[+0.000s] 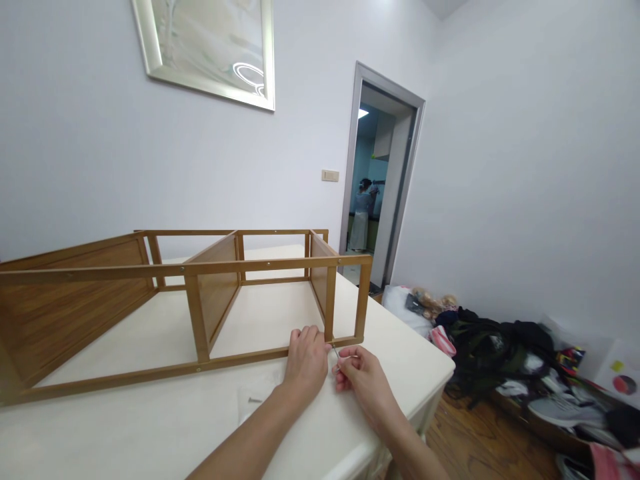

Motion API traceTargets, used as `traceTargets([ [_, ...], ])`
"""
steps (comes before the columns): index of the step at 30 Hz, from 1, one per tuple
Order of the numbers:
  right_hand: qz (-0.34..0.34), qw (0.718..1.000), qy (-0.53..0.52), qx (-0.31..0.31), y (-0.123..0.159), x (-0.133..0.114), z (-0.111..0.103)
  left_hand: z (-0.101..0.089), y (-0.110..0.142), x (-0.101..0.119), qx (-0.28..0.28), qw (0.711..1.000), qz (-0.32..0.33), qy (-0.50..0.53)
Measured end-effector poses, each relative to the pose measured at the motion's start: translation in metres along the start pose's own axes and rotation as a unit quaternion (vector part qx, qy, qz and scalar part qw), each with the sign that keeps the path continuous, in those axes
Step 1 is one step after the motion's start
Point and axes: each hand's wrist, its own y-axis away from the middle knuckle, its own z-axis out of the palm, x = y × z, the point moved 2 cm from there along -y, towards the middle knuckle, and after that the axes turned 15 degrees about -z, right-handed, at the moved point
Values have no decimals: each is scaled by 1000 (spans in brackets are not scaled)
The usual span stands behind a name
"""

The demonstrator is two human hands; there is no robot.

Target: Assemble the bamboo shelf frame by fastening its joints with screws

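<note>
A brown wooden shelf rack (273, 265) lies on its side across the white table (400, 353), its panels standing upright between the rails. My left hand (307, 357) is closed over the lower front rail, close to the right-hand upright. Just right of it, my right hand (357, 373) pinches a thin metal hex key (335, 351). The key's tip meets the rail at the foot of that upright; whatever screw it touches is too small to make out. Left of my left forearm, a loose bolt (255, 400) lies on a clear plastic bag (243, 408).
The table's right corner (451, 365) drops to a wooden floor (460, 427). Bags, clothes and shoes (565, 410) are piled along the right wall. Behind the table is a doorway (385, 180), with a person (361, 213) standing in the room beyond.
</note>
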Motion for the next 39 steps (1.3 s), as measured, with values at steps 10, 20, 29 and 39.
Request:
traceTargets([
  [10, -145, 966, 200, -71, 4, 10, -6, 1, -1, -1, 10, 1000, 7, -2],
  [20, -441, 607, 644, -149, 22, -8, -1, 0, -1, 0, 12, 1000, 9, -3],
  [29, -476, 519, 670, -234, 14, -21, -2, 1, -4, -2, -18, 1000, 1, -1],
  [39, -474, 469, 679, -308, 12, -28, 2, -3, -5, -2, -51, 999, -14, 1],
])
